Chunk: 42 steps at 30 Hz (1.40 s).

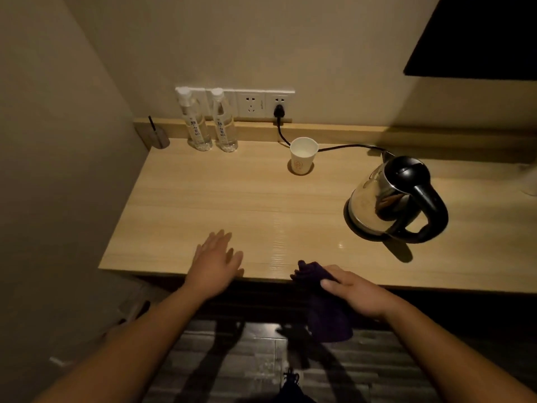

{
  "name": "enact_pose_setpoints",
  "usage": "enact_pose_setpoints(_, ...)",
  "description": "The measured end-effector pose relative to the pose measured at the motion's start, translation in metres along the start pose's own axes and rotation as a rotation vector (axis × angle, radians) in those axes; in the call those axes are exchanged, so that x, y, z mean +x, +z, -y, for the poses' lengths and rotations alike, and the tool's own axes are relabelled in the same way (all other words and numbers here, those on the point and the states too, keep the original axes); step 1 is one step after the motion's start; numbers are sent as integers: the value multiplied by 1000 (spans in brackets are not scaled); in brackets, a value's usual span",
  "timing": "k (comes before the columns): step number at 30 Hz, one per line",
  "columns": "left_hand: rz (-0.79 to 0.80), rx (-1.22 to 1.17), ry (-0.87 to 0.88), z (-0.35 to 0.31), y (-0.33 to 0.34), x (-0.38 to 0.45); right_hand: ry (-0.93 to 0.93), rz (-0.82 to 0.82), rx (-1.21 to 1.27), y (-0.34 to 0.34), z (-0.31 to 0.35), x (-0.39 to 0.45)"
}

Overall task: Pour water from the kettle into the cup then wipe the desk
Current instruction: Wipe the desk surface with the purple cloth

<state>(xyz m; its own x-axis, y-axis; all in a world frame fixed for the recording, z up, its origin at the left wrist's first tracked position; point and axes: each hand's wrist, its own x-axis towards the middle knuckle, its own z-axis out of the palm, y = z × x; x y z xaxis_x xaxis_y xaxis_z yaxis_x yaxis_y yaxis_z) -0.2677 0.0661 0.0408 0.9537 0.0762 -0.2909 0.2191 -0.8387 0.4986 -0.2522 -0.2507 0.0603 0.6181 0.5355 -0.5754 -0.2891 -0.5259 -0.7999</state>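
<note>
A steel kettle [389, 199] with a black lid and handle stands on its base at the right of the wooden desk [232, 205]. A white paper cup [303, 155] stands upright near the back, left of the kettle. My right hand [357, 292] grips a dark purple cloth [325, 303] at the desk's front edge; most of the cloth hangs below the edge. My left hand [216, 263] hovers flat over the front edge, fingers spread, holding nothing.
Two clear water bottles [210, 123] stand at the back left below a wall socket strip [261, 104]. The kettle's black cord [343, 147] runs from a plug behind the cup. A small grey holder [157, 138] sits in the back left corner. Walls close the left and back.
</note>
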Motion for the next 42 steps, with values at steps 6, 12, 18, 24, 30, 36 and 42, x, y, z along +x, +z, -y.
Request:
enact_pose_setpoints(6,159,-28,286,-74,-39,-21,-240,74,-404,15,70,26)
enact_pose_setpoints(12,251,33,247,-57,-77,-18,-301,-32,-609,40,111,53)
enact_pose_setpoints(18,268,200,405,-13,-102,-5,-277,11,-724,42,112,77)
enact_pose_setpoints(24,165,289,552,42,-121,35,-272,-253,-845,44,112,109)
enact_pose_setpoints(30,-42,394,696,77,-103,79,-353,-596,-1171,72,114,160)
enact_pose_setpoints(36,329,569,561,142,-42,60,-367,-327,-1159,119,44,161)
enact_pose_setpoints(42,365,699,575,154,-42,49,-362,-234,-1291,105,41,151)
